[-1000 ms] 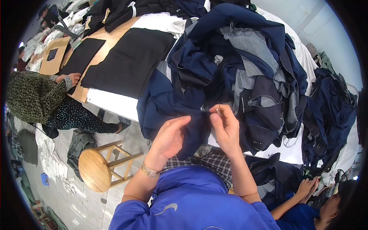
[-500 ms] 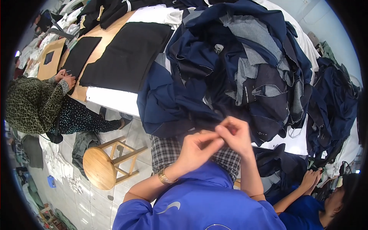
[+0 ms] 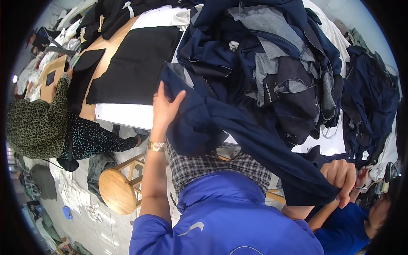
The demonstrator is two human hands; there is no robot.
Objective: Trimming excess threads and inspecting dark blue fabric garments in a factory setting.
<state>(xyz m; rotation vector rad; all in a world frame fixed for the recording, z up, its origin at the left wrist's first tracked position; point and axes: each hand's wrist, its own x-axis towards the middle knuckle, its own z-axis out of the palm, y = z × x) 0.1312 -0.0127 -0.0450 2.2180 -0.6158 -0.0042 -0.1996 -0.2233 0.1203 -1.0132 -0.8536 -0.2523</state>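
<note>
A long navy fabric piece (image 3: 259,142) stretches across my front, from the left side of the garment heap to the lower right. My right hand (image 3: 340,179), arm out to the side, is closed round its right end. At its left end, my left hand (image 3: 166,105) rests against the cloth, thumb and fingers spread apart. Behind it lies a large heap of navy garments (image 3: 250,80), some showing grey inner faces and frayed edges. How far the navy piece runs under the heap is hidden.
Black cut fabric (image 3: 136,66) lies flat on the white table (image 3: 123,114) at left. A round wooden stool (image 3: 117,191) stands on the floor at lower left. One co-worker (image 3: 36,127) in leopard print is at far left; another (image 3: 346,229) in blue sits close at lower right.
My hands, close together before at my waist, have moved apart. The left went up and left to the cloth; the right swung out right, pulling a navy piece across.
</note>
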